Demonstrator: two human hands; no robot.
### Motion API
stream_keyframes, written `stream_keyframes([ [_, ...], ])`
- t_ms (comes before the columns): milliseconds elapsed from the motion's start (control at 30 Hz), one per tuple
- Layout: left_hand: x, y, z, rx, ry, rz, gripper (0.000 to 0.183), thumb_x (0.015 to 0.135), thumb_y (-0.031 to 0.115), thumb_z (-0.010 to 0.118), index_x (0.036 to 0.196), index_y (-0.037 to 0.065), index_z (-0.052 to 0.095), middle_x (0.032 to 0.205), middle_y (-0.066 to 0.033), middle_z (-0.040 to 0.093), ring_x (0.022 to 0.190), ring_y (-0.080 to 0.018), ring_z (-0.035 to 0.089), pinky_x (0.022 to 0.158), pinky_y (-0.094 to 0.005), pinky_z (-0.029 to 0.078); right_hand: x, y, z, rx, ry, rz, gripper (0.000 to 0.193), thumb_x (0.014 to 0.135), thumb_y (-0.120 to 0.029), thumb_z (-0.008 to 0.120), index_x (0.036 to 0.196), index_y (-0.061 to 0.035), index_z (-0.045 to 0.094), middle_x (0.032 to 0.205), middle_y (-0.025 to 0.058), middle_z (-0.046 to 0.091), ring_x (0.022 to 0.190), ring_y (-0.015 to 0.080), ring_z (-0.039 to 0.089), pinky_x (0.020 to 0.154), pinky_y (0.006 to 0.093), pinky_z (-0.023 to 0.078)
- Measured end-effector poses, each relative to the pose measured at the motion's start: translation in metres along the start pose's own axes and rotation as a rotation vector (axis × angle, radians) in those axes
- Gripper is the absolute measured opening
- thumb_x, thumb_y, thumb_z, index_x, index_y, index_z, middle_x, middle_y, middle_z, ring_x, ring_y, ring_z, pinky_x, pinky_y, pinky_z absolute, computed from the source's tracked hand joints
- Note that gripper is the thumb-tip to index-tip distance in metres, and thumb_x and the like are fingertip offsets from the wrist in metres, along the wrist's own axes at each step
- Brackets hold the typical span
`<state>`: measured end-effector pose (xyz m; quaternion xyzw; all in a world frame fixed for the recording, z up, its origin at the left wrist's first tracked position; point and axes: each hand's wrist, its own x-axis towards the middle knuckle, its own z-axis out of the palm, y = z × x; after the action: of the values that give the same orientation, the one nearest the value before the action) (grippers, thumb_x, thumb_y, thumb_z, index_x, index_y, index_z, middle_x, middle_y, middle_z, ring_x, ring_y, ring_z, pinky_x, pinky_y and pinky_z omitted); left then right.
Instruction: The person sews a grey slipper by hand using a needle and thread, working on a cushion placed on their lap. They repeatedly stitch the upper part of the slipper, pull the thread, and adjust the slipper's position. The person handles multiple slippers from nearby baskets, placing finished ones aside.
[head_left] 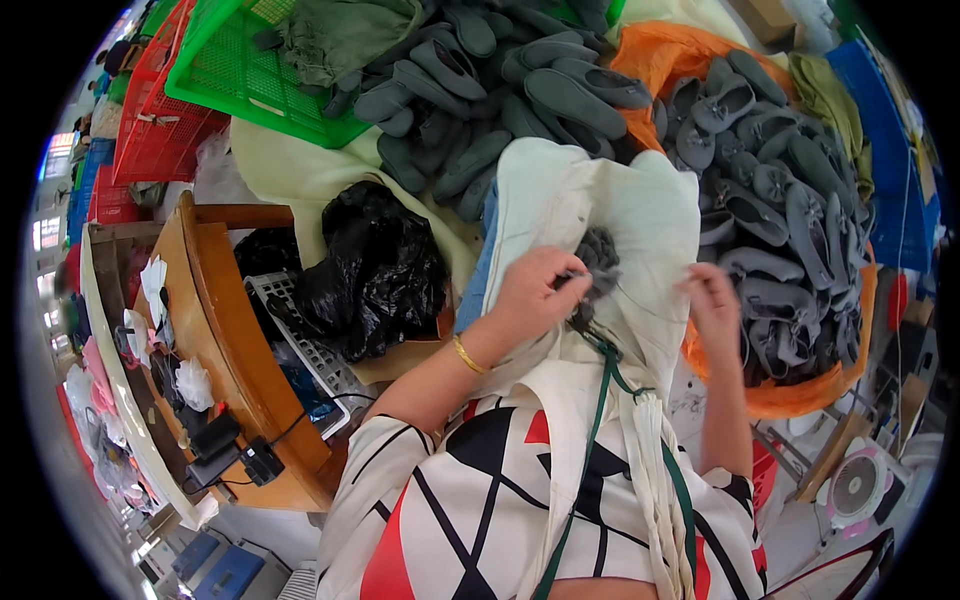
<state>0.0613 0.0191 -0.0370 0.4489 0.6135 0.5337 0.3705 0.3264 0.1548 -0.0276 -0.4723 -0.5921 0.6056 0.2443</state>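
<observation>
- Grey, crumpled bunch of soft fabric [602,262] pinched between thumb and fingers of the left hand [538,290], right above the white padded cloth [645,195] over the lap.
- Running lengthwise pretty much up and down in view, leaning a little; fuller end pointing away from the body, thinner end down toward the waist and the thin dark-green cord [594,420]. Can't tell front from back, too bunched up.
- Left forearm slanting in from lower left, elbow bent out, gold bracelet [468,356] at the wrist, fingertips aimed right.
- Right hand [712,300] raised by the cloth's right edge, well apart from the bunch, forearm nearly upright; fingers curled, kinda blurry, so can't tell if pinching anything.
- Beyond the cloth, heaped dark-grey flat shoes [590,95] next to a bright green plastic crate [225,85]; off to the right, an orange plastic bag [780,404] packed with more shoes.
- Over on the left, a shiny black plastic bag [375,270] near a brown wooden table [225,330].
</observation>
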Motion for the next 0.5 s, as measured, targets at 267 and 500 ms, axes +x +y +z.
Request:
stream_keyframes([
  [267, 0.04, 0.0, -0.004, -0.492, -0.351, -0.258, 0.011, 0.089, 0.011, 0.069, 0.097, 0.002, 0.067, 0.081, 0.0006, 0.06, 0.072, -0.0058, 0.056, 0.062, -0.0242, 0.046, 0.05, -0.035, 0.048, -0.048, -0.448, 0.006, 0.008, 0.09, -0.003, 0.065, 0.098, -0.0006, 0.064, 0.09, 0.0019, 0.061, 0.085, 0.0104, 0.059, 0.078, 0.0262, 0.047],
  [500, 0.113, -0.127, -0.092, -0.55, 0.376, -0.525, 0.014, 0.097, 0.016, 0.063, 0.1, 0.004, 0.067, 0.086, -0.0027, 0.068, 0.076, -0.0103, 0.063, 0.07, -0.0248, 0.052, 0.093, -0.003, 0.035, 0.028, 0.142, 0.056, 0.005, 0.097, -0.004, 0.059, 0.101, -0.004, 0.062, 0.083, -0.0049, 0.057, 0.069, 0.0017, 0.047, 0.063, 0.0162, 0.037],
])
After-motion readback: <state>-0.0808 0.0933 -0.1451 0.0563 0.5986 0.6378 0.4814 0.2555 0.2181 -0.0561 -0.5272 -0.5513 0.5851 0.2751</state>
